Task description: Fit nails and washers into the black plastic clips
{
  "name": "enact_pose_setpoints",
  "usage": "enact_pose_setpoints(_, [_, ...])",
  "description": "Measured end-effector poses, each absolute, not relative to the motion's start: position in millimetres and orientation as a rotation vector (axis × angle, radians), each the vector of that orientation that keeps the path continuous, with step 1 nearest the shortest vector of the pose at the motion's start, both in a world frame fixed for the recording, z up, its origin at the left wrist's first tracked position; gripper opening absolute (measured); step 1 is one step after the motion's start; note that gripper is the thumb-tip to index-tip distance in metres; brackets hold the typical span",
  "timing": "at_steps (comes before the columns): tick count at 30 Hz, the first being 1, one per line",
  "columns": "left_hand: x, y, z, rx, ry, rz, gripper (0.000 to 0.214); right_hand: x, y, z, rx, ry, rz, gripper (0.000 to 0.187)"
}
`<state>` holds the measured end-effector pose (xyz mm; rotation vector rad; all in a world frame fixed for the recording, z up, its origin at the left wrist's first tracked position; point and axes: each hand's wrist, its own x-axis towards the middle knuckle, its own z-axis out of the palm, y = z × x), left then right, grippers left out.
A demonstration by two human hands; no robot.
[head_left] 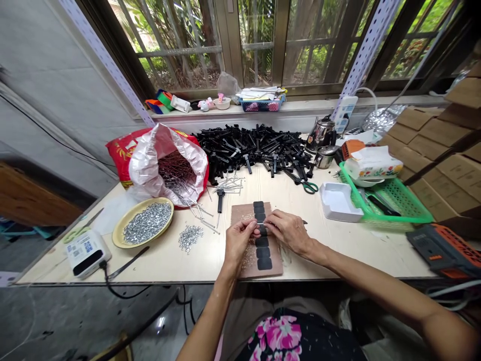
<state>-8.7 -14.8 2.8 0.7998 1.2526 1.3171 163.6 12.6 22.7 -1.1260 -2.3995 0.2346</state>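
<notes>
My left hand (240, 243) and my right hand (289, 231) meet in a pinch over a brown board (236, 214). Between their fingertips runs a thin metal rod (261, 223), partly hidden by the fingers. A column of black rounded pads (264, 252) lies on the board, with small pale bits scattered at its left. Left of the board are a loose heap of small metal washers (190, 237), several long metal rods (231, 185) and one black plastic piece (220, 200) with a rod sticking out.
A big pile of black plastic pieces (255, 145) spreads along the back. At left stand a red sack (143, 155) of rods, a yellow bowl (117, 235) of washers and a white device (88, 253). Scissors (310, 187), a white box (340, 203) and a green basket (409, 215) are right.
</notes>
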Motion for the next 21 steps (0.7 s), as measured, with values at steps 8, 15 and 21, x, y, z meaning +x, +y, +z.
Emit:
enact_pose_setpoints(8, [-11,-16,9,0.69,1.165,1.302,0.035,160,14,23,-1.082,-2.395,0.209,0.021])
enact_pose_setpoints(15, [-15,-21,6,0.665,1.203,1.29,0.059,163,19,22,-1.105,-2.414,0.164,0.022])
enact_pose_setpoints(21, [-26,-25,-9,1.485,1.831,1.234,0.047,176,46,7,-1.209,-2.393,0.078,0.024])
